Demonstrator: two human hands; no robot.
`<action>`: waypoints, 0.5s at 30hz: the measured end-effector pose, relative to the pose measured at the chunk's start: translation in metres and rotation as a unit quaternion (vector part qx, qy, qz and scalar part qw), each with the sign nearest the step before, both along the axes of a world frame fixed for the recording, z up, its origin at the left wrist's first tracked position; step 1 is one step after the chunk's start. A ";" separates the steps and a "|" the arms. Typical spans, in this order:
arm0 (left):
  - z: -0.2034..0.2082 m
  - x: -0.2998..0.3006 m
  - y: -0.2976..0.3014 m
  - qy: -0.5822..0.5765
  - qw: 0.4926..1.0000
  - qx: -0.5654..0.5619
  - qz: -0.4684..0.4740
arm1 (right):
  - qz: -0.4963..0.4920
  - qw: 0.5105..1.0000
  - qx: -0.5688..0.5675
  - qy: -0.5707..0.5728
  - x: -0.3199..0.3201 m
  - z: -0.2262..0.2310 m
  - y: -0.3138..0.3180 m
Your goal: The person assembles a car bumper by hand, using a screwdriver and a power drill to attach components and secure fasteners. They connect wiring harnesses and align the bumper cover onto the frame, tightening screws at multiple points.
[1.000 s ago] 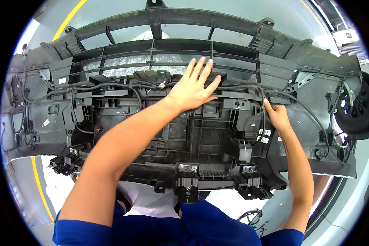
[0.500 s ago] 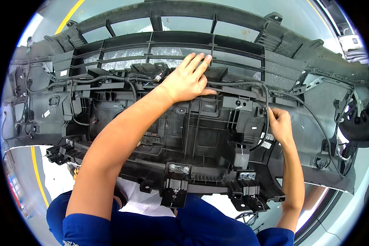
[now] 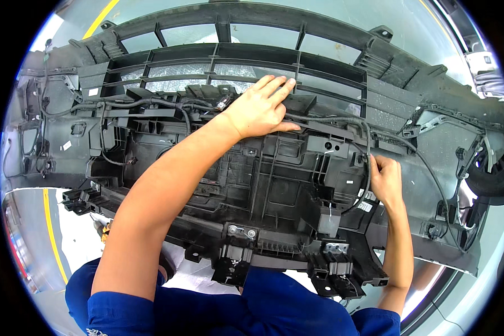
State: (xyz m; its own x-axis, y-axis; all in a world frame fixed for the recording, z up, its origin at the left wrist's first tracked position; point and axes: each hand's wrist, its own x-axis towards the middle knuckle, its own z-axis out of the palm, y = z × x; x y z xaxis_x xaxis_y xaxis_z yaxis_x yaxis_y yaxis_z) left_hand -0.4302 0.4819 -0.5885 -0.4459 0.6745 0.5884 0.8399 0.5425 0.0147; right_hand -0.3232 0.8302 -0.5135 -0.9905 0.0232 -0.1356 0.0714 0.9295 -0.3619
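A large black car bumper assembly [image 3: 274, 190] lies across my lap area with its inner side up and its slatted grille [image 3: 330, 73] at the far side. My left hand [image 3: 263, 109] rests over the middle bar beside the grille, fingers stretched out and thumb apart. On the right, the curled fingers of my right hand [image 3: 386, 179] close at the black wiring harness [image 3: 368, 140], where it bends down toward me. The fingertips are partly hidden, but the cable runs right at them. White labels [image 3: 365, 206] sit just beside that hand.
Metal-plated brackets [image 3: 232, 266] jut out at the near edge. Looser cables [image 3: 431, 173] hang along the right end, and more wiring [image 3: 42, 140] runs at the left. A yellow floor line [image 3: 53, 235] passes at left. A dark wheel-like round part [image 3: 490, 171] stands far right.
The bumper assembly has shifted slightly and tilted in the picture, its right end lower. Both hands keep their places on it; my right hand sits a little lower.
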 end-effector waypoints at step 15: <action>0.049 0.046 -0.032 -0.197 0.974 -0.105 0.030 | -0.008 0.999 -0.002 -0.036 -0.004 0.001 -0.008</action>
State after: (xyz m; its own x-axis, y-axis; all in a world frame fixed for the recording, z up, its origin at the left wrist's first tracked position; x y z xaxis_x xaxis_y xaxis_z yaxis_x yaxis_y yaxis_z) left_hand -0.3842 0.4495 -0.5392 -0.6515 0.7276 0.2148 0.7584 0.6162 0.2125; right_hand -0.3267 0.8220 -0.5126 -0.9775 0.0392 -0.2073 0.1132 0.9268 -0.3581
